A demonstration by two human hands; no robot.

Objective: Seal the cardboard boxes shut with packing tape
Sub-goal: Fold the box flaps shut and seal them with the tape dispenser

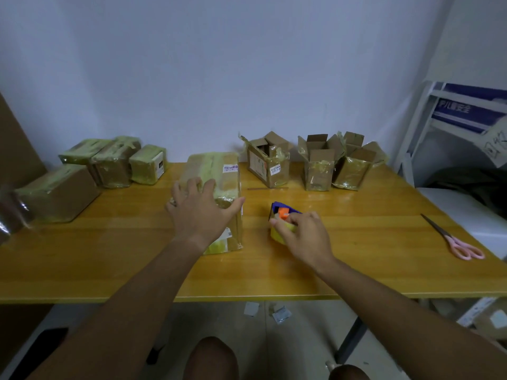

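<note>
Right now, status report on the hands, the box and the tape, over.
Left hand flat on long taped cardboard box. Right hand grips blue-and-yellow tape dispenser on table. Three open boxes wait behind. Nothing blocking.

A plain pale wall (219, 64) stands behind a yellow wooden table (356, 256). At the right is a white shelf frame (419, 127). The floor (301, 338) under the table is grey, with small paper scraps (279, 315).
</note>
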